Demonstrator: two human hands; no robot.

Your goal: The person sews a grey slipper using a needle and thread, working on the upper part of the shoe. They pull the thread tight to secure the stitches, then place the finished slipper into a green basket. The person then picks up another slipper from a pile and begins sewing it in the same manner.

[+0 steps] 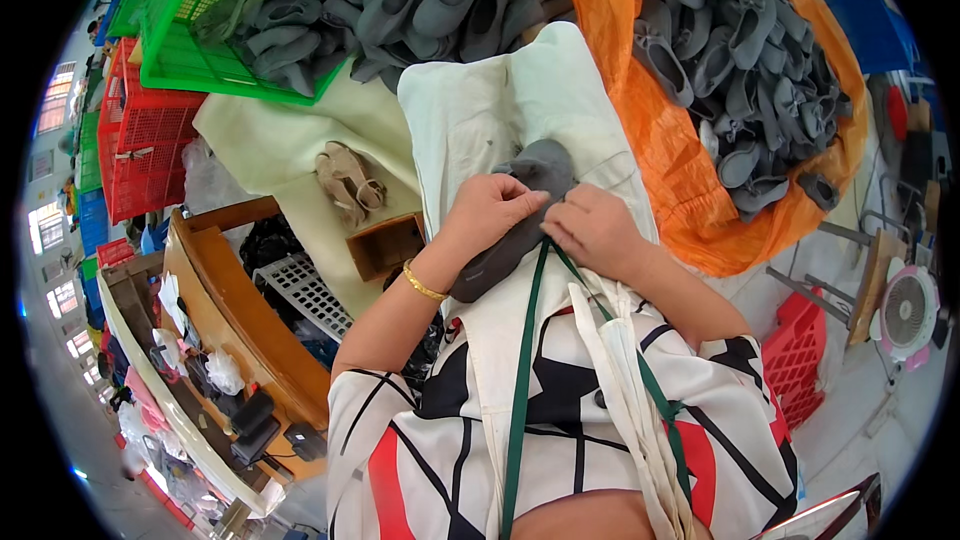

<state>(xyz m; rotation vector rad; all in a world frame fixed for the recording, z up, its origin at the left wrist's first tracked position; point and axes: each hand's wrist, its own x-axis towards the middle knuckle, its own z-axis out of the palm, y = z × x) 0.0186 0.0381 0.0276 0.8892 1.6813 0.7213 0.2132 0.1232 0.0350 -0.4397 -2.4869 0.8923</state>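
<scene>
A dark grey slip-on shoe [487,268] lies over my lap, its rounded far end pointing away from me. My left hand [497,212] rests across its middle, thumb and fingers closed on the upper. Close beside it, at the shoe's right edge, my right hand [596,230] is curled in a pinch; whatever its fingertips hold is too small or hidden to make out. Beneath the shoe, a white cloth-covered pad [455,105] stretches away from me. A green cord [524,380] hangs down my front and reaches up to the shoe near my right fingers.
Grey shoes fill a green crate [215,0] at far left and an orange sack [690,230] at right. A beige pair of shoes [350,180] lies on pale sheeting, above a small wooden box [388,247]. A wooden desk [235,300] stands left; a fan [908,310] is right.
</scene>
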